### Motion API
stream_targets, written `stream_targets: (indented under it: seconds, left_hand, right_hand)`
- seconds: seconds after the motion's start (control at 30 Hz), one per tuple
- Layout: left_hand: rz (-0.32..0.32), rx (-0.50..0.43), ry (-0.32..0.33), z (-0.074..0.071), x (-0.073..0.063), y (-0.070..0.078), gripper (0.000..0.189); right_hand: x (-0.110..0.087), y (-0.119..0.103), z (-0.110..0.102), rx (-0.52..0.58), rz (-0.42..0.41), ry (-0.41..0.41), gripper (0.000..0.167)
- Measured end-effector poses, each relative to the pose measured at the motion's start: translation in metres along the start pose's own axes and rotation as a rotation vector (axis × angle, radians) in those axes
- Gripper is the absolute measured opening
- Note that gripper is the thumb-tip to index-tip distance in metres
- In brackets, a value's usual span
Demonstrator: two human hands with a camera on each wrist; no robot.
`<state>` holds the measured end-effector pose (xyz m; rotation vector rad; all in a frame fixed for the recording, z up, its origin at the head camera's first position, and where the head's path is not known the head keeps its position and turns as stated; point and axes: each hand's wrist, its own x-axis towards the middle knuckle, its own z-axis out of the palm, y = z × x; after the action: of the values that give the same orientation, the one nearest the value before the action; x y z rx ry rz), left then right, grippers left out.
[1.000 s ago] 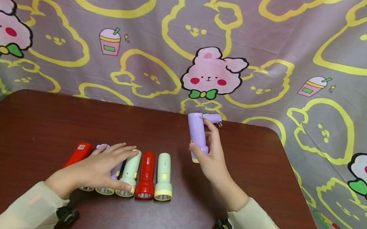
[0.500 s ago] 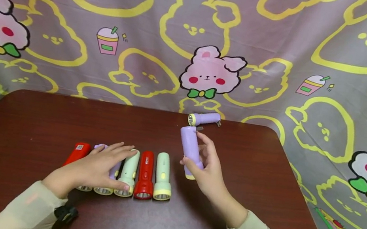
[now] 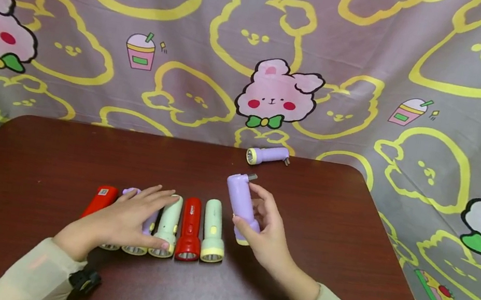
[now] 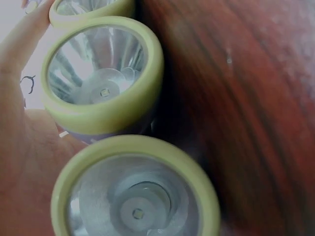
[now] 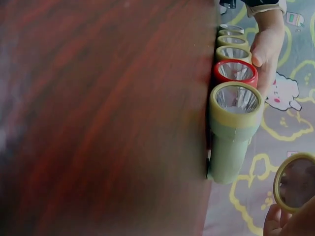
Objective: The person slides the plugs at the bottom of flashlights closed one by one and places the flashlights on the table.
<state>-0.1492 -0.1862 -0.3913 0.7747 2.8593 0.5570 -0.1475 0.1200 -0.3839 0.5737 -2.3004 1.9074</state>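
Observation:
My right hand (image 3: 268, 234) grips a purple flashlight (image 3: 240, 202), thumb on its near side. It is raised and tilted, lens end down, with plug prongs (image 3: 252, 176) sticking out at its top. The lens of this flashlight (image 5: 297, 183) shows in the right wrist view. My left hand (image 3: 122, 222) lies over the left part of a row, fingers spread and thumb at a pale green flashlight (image 3: 169, 223). Beneath it a red flashlight (image 3: 101, 200) and another purple flashlight (image 3: 150, 224) are partly hidden. A red flashlight (image 3: 191, 226) and a pale green flashlight (image 3: 213, 227) complete the row's right side.
One more purple flashlight (image 3: 271, 155) lies sideways near the back edge of the dark wooden table (image 3: 56, 147), prongs out. A patterned curtain (image 3: 223, 21) hangs behind and at the sides. The row's lenses face the person.
My right hand has brought its purple flashlight towards the person and slightly left, uncovering the one at the back edge. My left hand stays over the row.

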Motion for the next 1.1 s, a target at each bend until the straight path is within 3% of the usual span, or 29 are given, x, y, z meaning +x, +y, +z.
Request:
stream_targets:
  seconds: [0.23,0.57,0.83,1.1]
  left_hand:
    - [0.011,-0.011,0.023,0.000,-0.002,-0.001,0.095]
    - [0.026,-0.011,0.052,-0.001,-0.005,-0.001,0.084]
    - [0.099,-0.028,0.137,-0.007,-0.005,0.005,0.071]
    - [0.187,-0.122,0.262,-0.019,0.006,0.029,0.059]
  right_hand:
    - [-0.002,-0.003,0.001,-0.017,0.010,-0.012,0.063]
    - [-0.005,-0.009,0.006,0.090,0.062,-0.052,0.067]
    - [-0.007,-0.010,0.010,0.141,0.058,-0.063,0.069]
    - [-0.009,-0.011,0.013,0.178,0.054,-0.052,0.070]
